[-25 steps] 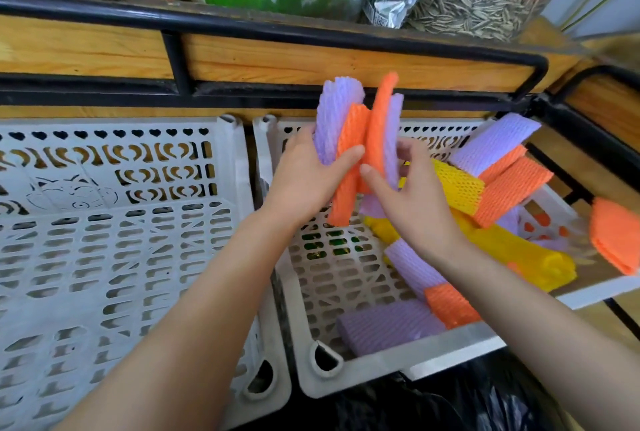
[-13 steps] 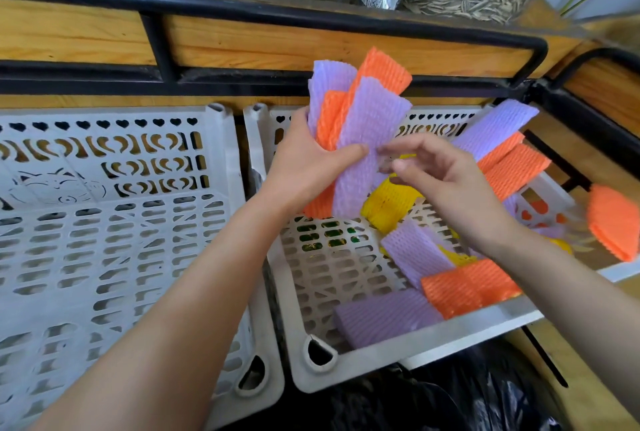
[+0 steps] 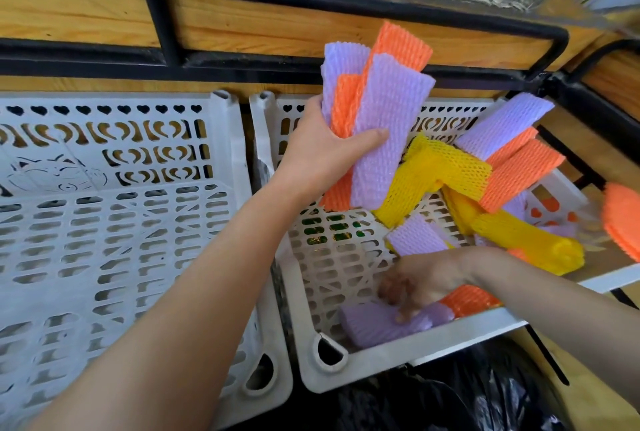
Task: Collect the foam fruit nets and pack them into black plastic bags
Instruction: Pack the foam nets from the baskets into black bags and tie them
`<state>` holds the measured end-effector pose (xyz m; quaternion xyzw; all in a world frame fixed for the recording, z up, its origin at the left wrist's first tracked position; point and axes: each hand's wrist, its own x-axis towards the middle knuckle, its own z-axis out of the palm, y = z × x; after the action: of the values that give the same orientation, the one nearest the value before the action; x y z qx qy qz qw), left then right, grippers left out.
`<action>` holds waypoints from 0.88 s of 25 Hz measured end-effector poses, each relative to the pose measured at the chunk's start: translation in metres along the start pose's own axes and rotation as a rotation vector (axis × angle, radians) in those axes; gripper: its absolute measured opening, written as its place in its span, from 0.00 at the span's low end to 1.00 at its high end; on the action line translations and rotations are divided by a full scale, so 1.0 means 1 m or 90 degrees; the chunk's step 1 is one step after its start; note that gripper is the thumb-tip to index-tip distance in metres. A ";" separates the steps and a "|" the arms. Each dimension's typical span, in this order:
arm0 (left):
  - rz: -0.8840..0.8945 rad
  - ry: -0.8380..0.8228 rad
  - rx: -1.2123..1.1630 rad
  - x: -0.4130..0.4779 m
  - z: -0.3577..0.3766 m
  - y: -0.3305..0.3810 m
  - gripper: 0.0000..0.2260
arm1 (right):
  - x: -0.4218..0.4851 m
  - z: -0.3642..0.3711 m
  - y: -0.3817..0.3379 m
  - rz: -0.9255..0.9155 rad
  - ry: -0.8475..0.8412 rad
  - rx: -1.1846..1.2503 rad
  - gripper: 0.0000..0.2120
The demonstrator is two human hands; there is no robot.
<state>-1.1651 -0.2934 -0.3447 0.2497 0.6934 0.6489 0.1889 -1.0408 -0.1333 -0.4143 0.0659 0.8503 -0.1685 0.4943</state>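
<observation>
One raised left hand grips net bundle; right hand touches purple net, grip unclear.

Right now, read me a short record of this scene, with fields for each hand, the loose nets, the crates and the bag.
left hand: grips a bunch of purple and orange nets, raised over the right crate
right hand: blurred, low in the right crate, fingers on a purple net by the near rim; grip unclear
loose nets: yellow nets with orange and purple ones, piled in the right crate
left crate: white, beside the right crate
black bag: partly in view below the right crate's near rim
</observation>
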 end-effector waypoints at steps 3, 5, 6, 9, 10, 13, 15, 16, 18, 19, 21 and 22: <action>0.003 -0.008 0.024 0.001 0.000 -0.002 0.39 | -0.010 -0.003 -0.001 0.049 -0.045 -0.052 0.25; 0.003 -0.014 0.031 0.001 0.001 -0.003 0.39 | -0.017 -0.003 -0.003 0.082 -0.057 -0.075 0.24; 0.004 -0.016 0.033 0.001 0.002 -0.003 0.39 | -0.020 -0.002 -0.003 0.078 -0.043 -0.080 0.22; 0.008 -0.019 0.049 -0.001 0.004 -0.004 0.39 | -0.029 -0.005 -0.007 -0.001 0.132 -0.012 0.14; 0.009 -0.018 0.056 -0.003 0.005 -0.002 0.40 | -0.034 -0.007 -0.007 -0.023 0.227 0.039 0.15; 0.035 0.017 0.068 -0.012 0.010 0.005 0.36 | -0.051 -0.013 -0.004 -0.033 0.496 0.181 0.17; 0.077 0.089 0.052 -0.026 0.015 0.013 0.32 | -0.064 -0.012 -0.002 0.002 0.638 0.214 0.15; 0.098 0.120 0.038 -0.034 0.019 0.017 0.31 | -0.073 -0.010 -0.003 0.022 0.702 0.213 0.14; 0.124 0.140 0.016 -0.050 0.025 0.024 0.31 | -0.095 -0.003 -0.008 0.046 0.821 0.247 0.12; 0.128 0.141 0.008 -0.057 0.027 0.027 0.31 | -0.105 0.000 -0.011 0.041 0.869 0.276 0.12; 0.129 0.141 0.004 -0.071 0.029 0.035 0.32 | -0.128 0.010 -0.020 0.003 0.946 0.322 0.13; 0.131 0.139 0.008 -0.079 0.029 0.042 0.33 | -0.141 0.016 -0.027 -0.025 0.976 0.340 0.13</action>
<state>-1.0806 -0.3150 -0.3106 0.2485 0.6849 0.6836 0.0430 -0.9644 -0.1569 -0.2937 0.2639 0.8846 -0.2823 -0.2611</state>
